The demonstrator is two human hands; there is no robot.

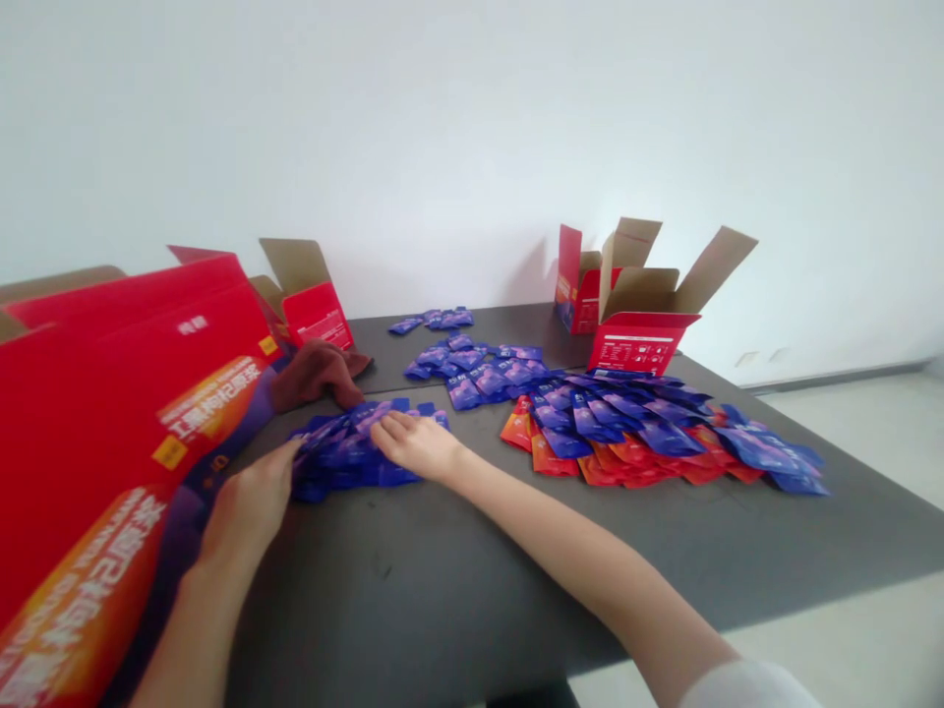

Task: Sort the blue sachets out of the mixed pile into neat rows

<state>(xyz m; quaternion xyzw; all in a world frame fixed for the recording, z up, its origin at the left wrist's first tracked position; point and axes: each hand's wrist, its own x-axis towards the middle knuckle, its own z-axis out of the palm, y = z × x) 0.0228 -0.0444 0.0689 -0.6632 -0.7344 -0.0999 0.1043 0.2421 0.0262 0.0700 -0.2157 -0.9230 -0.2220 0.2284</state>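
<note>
Right hand: fingers curled on top of the near blue packet pile. Left hand at pile's left edge. Can't tell if either grips a packet. Pile's on the tabletop, brown cloth just behind, big red box left.

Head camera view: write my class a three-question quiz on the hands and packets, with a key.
1. Which hand is nearer the large red box on the left?
2. True or false: the right hand is reaching inside a box.
3. What shows beneath the right-hand heap of blue packets? A) a brown cloth B) orange packets C) a white tray

Key: 1. The left hand. 2. False; it is at other blue packets. 3. B.
</note>
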